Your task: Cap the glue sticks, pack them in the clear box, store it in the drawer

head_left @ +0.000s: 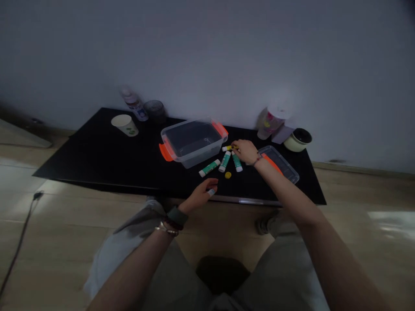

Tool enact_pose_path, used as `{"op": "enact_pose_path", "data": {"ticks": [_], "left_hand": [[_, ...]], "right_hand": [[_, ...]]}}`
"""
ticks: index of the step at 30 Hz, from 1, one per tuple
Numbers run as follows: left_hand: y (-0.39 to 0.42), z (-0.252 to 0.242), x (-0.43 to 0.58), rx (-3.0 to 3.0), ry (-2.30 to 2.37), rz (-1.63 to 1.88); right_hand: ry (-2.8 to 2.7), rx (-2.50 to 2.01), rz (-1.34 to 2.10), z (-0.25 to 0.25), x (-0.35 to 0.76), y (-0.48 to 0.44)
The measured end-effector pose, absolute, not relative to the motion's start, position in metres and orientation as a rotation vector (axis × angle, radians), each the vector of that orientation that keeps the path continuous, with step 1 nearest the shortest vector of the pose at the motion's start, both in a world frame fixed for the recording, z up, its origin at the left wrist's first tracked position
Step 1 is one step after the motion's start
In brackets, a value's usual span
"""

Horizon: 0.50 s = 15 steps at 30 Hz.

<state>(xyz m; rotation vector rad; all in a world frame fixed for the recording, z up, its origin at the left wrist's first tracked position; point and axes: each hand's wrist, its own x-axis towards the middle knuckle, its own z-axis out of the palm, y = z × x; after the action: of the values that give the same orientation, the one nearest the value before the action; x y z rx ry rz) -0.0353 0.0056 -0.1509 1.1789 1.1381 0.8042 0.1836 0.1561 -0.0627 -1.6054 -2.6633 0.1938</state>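
My right hand reaches across the black table, its fingertips closed on a small yellow glue stick with a white end. Just below it lie three green-and-white glue sticks: one on the left, one in the middle and one on the right. A round yellow cap rests in front of them. Near the table's front edge my left hand hovers with fingers loosely bent and apart; a pale patch shows at its thumb, too blurred to identify. Behind the sticks stands a clear plastic box with orange clips, lidless.
The box's clear lid lies under my right forearm. A paper cup, a bottle and a dark cup stand at back left. At back right are a patterned cup and a cream pot.
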Motion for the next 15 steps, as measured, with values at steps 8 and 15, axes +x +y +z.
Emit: {"op": "enact_pose_path", "data": {"ticks": [8,15], "left_hand": [[-0.007,-0.154,-0.035,1.338,1.158,0.652],[-0.046,-0.168,-0.023,1.797,1.146,0.292]], "right_hand": [[-2.998,-1.470,1.157,-0.087,0.257,-0.003],[-2.887,-1.622,1.097,-0.134,0.255,-0.079]]}}
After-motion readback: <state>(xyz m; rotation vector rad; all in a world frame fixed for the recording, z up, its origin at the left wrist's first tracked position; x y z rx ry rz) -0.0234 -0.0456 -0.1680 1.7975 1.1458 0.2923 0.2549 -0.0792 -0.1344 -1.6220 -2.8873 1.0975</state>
